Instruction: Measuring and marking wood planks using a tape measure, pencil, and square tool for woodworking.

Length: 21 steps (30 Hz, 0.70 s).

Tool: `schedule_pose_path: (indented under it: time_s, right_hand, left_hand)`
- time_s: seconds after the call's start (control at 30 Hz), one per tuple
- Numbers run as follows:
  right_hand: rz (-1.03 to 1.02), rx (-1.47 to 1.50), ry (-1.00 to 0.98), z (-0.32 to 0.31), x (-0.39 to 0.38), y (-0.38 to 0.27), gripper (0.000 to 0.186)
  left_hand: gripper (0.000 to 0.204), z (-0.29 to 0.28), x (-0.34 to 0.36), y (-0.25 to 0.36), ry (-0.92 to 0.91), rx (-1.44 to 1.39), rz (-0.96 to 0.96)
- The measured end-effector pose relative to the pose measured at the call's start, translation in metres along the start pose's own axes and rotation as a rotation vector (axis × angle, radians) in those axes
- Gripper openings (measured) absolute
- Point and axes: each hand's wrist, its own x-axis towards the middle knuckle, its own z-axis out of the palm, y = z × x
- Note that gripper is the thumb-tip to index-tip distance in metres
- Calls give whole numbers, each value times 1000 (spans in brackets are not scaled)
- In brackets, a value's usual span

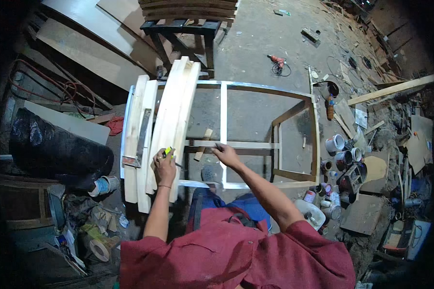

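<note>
My left hand (165, 171) is closed around a small bright yellow-green object (168, 152), which looks like a tape measure, and rests on the pale wooden boards (176, 106). A thin dark tip sticks out beside that hand. Held over the frame's middle bar, my right hand (225, 156) is closed, with a small dark thing (219, 146) at its fingertips, too small to name. The boards lie side by side across the left part of a rectangular frame (223, 113) with whitish edges. On the left boards lies a flat tool (142, 130) with a long dark blade and a brownish handle.
Beyond the frame stands a dark wooden stand (183, 26) stacked with curved slats. A red power tool (277, 60) with its cord lies on the floor. Several paint cans (334, 143) and a bottle (330, 107) stand at right. A black-wrapped bundle (53, 147) lies at left.
</note>
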Motion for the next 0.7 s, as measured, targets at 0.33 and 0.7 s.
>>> schedule_pose_path:
  time_s: [0.33, 0.7]
  right_hand:
    - [271, 278, -41, 116, 132, -99, 55]
    - [222, 454, -28, 20, 123, -49, 44]
  left_hand:
    - [43, -31, 20, -73, 35, 32, -95]
    - [66, -44, 49, -32, 79, -33, -7]
